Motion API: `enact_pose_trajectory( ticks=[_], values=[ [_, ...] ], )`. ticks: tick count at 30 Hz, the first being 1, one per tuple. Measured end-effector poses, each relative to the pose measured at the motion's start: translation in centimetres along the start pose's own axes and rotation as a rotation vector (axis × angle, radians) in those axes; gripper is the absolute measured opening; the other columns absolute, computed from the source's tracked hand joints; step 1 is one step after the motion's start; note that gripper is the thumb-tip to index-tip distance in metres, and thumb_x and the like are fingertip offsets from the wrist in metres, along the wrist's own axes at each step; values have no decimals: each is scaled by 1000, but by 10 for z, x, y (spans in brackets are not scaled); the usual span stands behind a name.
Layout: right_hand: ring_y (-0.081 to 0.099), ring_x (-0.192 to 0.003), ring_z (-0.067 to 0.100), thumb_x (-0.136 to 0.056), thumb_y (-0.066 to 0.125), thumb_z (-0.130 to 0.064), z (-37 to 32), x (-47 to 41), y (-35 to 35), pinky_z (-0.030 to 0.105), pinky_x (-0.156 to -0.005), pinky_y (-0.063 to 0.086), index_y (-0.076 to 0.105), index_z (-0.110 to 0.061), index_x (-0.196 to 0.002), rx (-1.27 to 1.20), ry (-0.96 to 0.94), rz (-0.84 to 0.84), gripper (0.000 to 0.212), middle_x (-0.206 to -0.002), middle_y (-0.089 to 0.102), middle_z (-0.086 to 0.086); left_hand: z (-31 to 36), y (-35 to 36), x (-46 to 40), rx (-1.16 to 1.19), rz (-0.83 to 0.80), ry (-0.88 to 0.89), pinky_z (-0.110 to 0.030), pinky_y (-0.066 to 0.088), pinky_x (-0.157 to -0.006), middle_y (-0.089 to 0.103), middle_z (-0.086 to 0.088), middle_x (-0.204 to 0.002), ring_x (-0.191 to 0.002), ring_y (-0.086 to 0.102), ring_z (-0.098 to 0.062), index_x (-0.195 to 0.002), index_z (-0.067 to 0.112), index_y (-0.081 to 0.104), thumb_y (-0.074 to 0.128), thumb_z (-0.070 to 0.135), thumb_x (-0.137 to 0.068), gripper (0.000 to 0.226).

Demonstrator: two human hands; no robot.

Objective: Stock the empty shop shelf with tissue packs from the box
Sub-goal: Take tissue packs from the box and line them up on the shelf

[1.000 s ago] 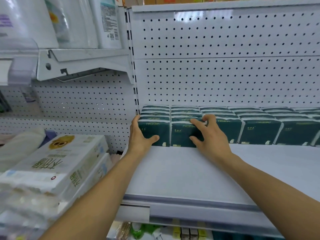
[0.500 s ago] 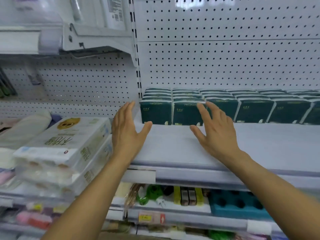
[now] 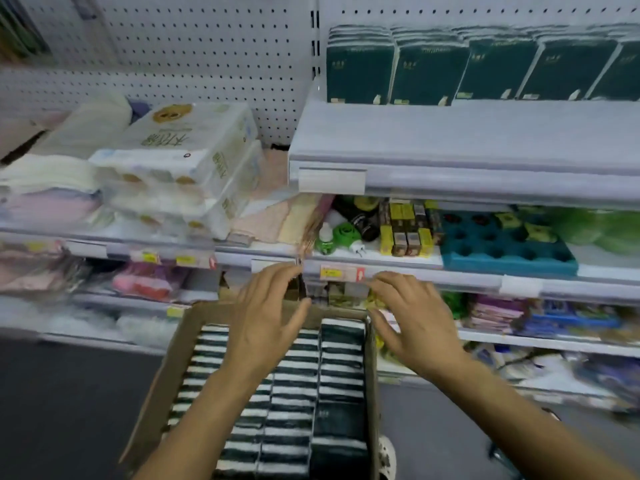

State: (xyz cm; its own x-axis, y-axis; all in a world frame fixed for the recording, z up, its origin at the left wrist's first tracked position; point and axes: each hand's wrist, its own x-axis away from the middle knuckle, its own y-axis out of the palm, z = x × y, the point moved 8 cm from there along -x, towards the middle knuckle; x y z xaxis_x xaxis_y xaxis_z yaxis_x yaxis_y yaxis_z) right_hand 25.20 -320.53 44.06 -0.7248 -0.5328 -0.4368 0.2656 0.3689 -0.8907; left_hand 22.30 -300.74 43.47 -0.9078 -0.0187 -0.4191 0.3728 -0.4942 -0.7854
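Down at the bottom of the view there's an open brown cardboard box (image 3: 166,372) sitting in front of the shelving, and it's packed pretty tight with dark green tissue packs with white edges (image 3: 341,368), stood on edge in about three rows so you mostly see green and white stripes. The left hand (image 3: 266,320) is over the far end of the box with fingers spread loose and relaxed, holding nothing, and I can't tell if it's actually touching the packs under it. The right hand (image 3: 412,320) is over the box's right wall near the far corner, same deal, fingers open and a bit bent, nothing in it. Up top right, the white metal shelf (image 3: 450,140) already has a row of the same dark green tissue packs on the shelf (image 3: 429,67) lined up along the pegboard back, several deep from what I can see, with the whole front part of the shelf bare. Left of that, on the next bay, there are big white plastic-wrapped paper roll bundles (image 3: 180,157) stacked up. One level below the white shelf is a teal foam tray with round holes (image 3: 502,247), mostly unfilled as far as I can see, plus some small yellow and black boxes (image 3: 405,233) and a green plug-in thing (image 3: 337,237) beside them. Lower shelves are too blurry to call.
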Motion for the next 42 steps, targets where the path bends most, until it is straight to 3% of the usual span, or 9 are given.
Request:
enact_pose_trajectory(
  ticks=[4, 9, 13, 19, 26, 31, 35, 40, 42],
  values=[
    [62, -97, 27, -87, 56, -33, 9, 41, 75, 38, -72, 49, 62, -22, -119, -56, 133, -270, 35, -109, 64, 1, -46, 59, 58, 70, -276, -248, -34, 46, -97, 48, 8, -141, -127, 45, -14, -141, 28, 45, 51, 43, -99, 45],
    [55, -115, 34, -90, 61, -27, 26, 69, 156, 45, -88, 46, 57, -19, -131, -62, 218, -548, 42, -128, 60, 11, -92, 137, 123, 181, -507, -460, -31, 44, -101, 48, 5, -140, -127, 47, -15, -141, 25, 46, 56, 37, -98, 46],
    [42, -129, 29, -92, 56, -27, 34, 66, 211, 40, -98, 36, 46, -19, -140, -19, 186, -618, 50, -139, 49, 7, -121, 193, 149, 246, -623, -583, -28, 44, -99, 55, 0, -134, -122, 53, -14, -137, 18, 51, 62, 28, -96, 44],
    [34, -130, 29, -91, 54, -28, 52, 53, 275, 42, -100, 29, 37, -14, -143, 131, 150, -654, 56, -140, 42, 9, -149, 275, 164, 310, -824, -754, -35, 47, -99, 56, -2, -120, -114, 57, -23, -129, 12, 53, 64, 29, -94, 40],
    [39, -120, 32, -85, 63, -31, 61, 43, 310, 45, -98, 31, 41, -9, -134, 359, 68, -633, 57, -129, 49, 12, -140, 327, 169, 238, -1130, -592, -30, 45, -98, 55, -7, -134, -119, 54, -21, -133, 14, 52, 80, 36, -79, 65],
    [36, -123, 33, -89, 60, -30, 60, 41, 320, 44, -97, 31, 52, -11, -126, 355, 33, -680, 43, -132, 44, 13, -123, 330, 179, -5, -1367, -318, -30, 45, -90, 53, -6, -131, -115, 52, -24, -133, 13, 51, 83, 37, -74, 71],
    [36, -123, 32, -89, 58, -36, 57, 42, 304, 43, -95, 31, 55, -13, -124, 225, 75, -649, 43, -130, 46, 12, -117, 320, 174, -63, -1353, -289, -32, 46, -81, 54, -8, -117, -104, 50, -23, -118, 10, 60, 80, 38, -75, 55],
    [57, -108, 31, -92, 57, -37, 59, 43, 263, 38, -90, 41, 50, -18, -129, -158, 362, -560, 42, -120, 62, 9, -141, 283, 157, 341, -1006, -749, -27, 39, -61, 53, -4, -98, -80, 51, -15, -99, 17, 53, 78, 20, -80, 32],
    [60, -104, 26, -91, 63, -32, 60, 47, 245, 36, -87, 49, 53, -22, -130, -425, 518, -518, 42, -116, 64, 4, -151, 256, 147, 444, -808, -872, -29, 48, -66, 61, -6, -93, -81, 59, -19, -88, 17, 55, 82, 17, -77, 29]
  ],
)
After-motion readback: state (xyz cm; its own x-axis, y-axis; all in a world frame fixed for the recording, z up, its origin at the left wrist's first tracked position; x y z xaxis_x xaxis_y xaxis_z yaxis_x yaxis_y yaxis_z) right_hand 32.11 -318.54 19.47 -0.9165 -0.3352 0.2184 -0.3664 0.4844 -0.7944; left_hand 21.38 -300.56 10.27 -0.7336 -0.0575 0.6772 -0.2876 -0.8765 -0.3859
